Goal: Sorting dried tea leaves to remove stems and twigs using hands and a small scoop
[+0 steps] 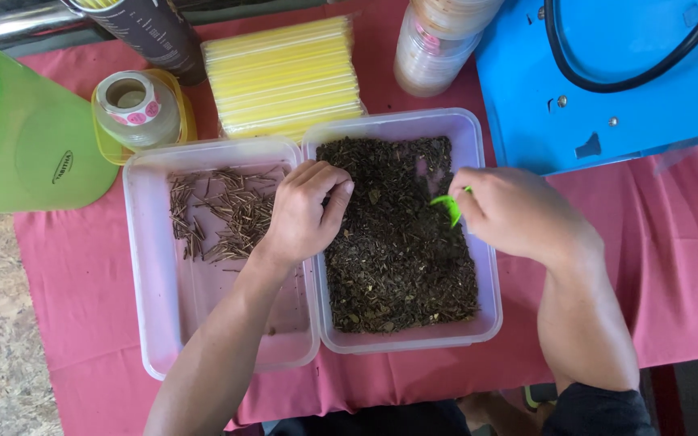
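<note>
Two clear plastic tubs stand side by side on a pink cloth. The right tub (488,266) is filled with dark dried leaf bits (397,258). The left tub (140,266) holds a thin scatter of brown stems (228,211). My left hand (304,214) rests over the wall between the tubs, fingers pinched together at the edge of the leaf bits; whether it holds anything is hidden. My right hand (515,214) is over the right tub's right wall, shut on a small green scoop (451,207) whose tip hangs above the leaves.
Behind the tubs lie a pack of yellow straws (284,77), a roll of stickers (132,101) in a yellow dish, a dark tube (151,32) and stacked clear lids (434,44). A green fan (18,137) stands at left, a blue machine (616,77) at right.
</note>
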